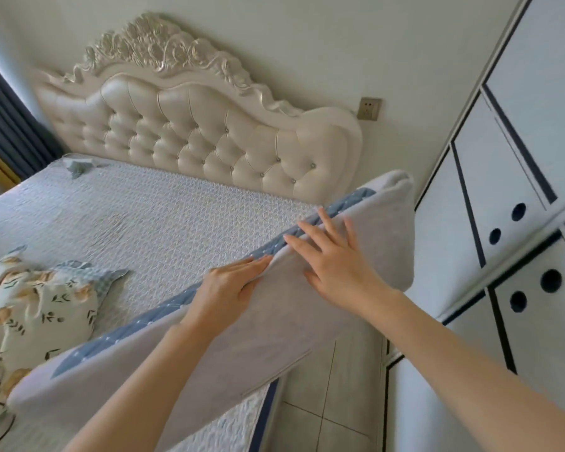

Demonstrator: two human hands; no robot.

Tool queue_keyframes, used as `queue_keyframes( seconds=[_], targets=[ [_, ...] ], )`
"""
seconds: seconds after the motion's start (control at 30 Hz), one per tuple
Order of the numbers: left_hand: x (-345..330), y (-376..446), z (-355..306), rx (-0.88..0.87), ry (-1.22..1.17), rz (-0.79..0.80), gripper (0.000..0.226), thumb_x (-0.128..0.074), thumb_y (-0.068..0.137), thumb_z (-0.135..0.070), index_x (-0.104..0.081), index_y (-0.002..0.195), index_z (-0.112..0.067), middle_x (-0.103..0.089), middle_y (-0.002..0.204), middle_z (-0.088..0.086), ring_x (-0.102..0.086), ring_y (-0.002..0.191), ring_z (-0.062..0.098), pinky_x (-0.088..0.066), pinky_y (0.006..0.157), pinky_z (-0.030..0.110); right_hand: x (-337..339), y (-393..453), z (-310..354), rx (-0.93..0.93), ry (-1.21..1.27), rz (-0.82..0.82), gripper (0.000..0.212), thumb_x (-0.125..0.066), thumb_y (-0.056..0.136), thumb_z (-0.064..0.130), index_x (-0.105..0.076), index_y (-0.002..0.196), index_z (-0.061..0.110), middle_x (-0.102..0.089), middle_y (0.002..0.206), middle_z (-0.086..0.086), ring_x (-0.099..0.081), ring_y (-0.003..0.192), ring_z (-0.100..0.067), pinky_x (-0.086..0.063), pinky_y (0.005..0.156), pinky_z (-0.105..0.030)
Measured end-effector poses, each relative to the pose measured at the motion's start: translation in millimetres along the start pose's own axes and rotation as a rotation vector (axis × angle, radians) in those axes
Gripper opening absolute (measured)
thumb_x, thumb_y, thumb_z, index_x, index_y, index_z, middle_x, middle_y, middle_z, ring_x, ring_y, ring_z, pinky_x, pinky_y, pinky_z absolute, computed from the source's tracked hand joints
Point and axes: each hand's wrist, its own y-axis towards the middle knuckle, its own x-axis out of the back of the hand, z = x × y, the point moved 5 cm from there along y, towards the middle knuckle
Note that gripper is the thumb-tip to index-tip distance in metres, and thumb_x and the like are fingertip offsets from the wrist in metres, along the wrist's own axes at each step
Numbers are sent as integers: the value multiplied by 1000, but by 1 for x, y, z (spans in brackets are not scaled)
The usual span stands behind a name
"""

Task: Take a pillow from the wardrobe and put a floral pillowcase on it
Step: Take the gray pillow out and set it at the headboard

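Pillow (274, 350), long, pale grey with a blue quilted face, stands on edge along the right side of the bed (144, 216). Left hand (229, 291) lies straight-fingered over its top seam; right hand (336, 265) rests splayed on its grey side. Floral pillowcase (36, 308) lies crumpled on the bed to the left, well apart. Tufted headboard (193, 132) is beyond, wardrobe (519, 190) to the right.

Bright, soft daylight, seemingly from the left by the dark blue pleated curtain (4, 125). Mild sheen on the cream tufted leather headboard (190, 132). Faint, diffuse shadows beneath the forearms on the pale grey padded pillow (291, 337). Strong wide-angle bending and tilt in the white wardrobe doors with dark trim (503, 177) at right. Soft, smeared detail overall. Yellow-and-green floral fabric pillowcase (36, 305) blurred at left edge.
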Motion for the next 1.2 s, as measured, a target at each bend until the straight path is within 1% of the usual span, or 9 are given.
queue_keyframes(
  seconds=[0.1,0.2,0.33,0.4,0.5,0.7,0.9,1.07,1.2],
  targets=[
    [-14,24,20,-30,25,44,39,-70,78,8,-75,113,-7,-74,112,5,-70,106,27,-58,86,34,-16,30,-24,16,-19,39,64,-57,91,35,-29,148,32,-30,156,-4,-7,147,-33,3,110,-65],
    [-30,47,44,-26,25,81,38,-69,80,4,-75,115,-10,-73,116,1,-69,109,24,-59,86,37,-34,55,-42,23,18,38,59,-63,86,40,-45,141,29,-47,145,-4,-33,138,-29,-10,109,-67],
    [-58,81,82,-30,38,121,33,-64,84,-5,-76,114,-14,-74,114,0,-70,109,23,-58,87,35,-64,94,-69,57,46,25,47,-67,82,41,-60,125,22,-60,125,-3,-53,116,-30,-35,100,-52],
    [-73,101,106,-24,33,140,32,-64,86,-7,-76,114,-16,-74,115,-1,-69,110,23,-57,89,36,-79,119,-84,70,78,28,39,-68,81,40,-64,115,21,-63,110,0,-56,103,-29,-42,88,-43],
    [-95,136,144,27,11,159,30,-64,89,-10,-75,116,-19,-73,118,-3,-67,114,21,-56,92,36,-99,158,-109,60,178,-1,30,-76,76,30,-66,100,15,-62,92,-2,-58,87,-27,-49,75,-40],
    [-134,214,213,97,3,150,30,-71,85,0,-77,111,-14,-74,114,2,-68,112,24,-53,97,38,-135,241,-153,-49,216,-138,14,-78,75,14,-67,83,18,-60,79,1,-56,74,-25,-46,62,-38],
    [-167,302,271,275,56,-27,28,-72,79,8,-80,101,-8,-77,103,8,-72,102,26,-42,103,34,-153,325,-206,-191,197,-192,9,-70,81,9,-68,84,17,-61,82,-4,-56,75,-32,-45,63,-40],
    [-194,357,315,336,111,-119,24,-71,79,6,-80,98,-6,-77,103,13,-73,99,24,-43,105,42,-181,387,-246,-181,251,-229,16,-66,80,2,-67,88,16,-60,86,-3,-53,79,-30,-41,67,-39],
    [-234,361,347,478,163,-109,22,-75,74,5,-81,92,-7,-78,98,12,-73,94,27,-40,105,49,-238,412,-266,-151,277,-98,22,-74,73,1,-63,83,17,-59,85,-2,-52,78,-28,-40,65,-39]
  ],
)
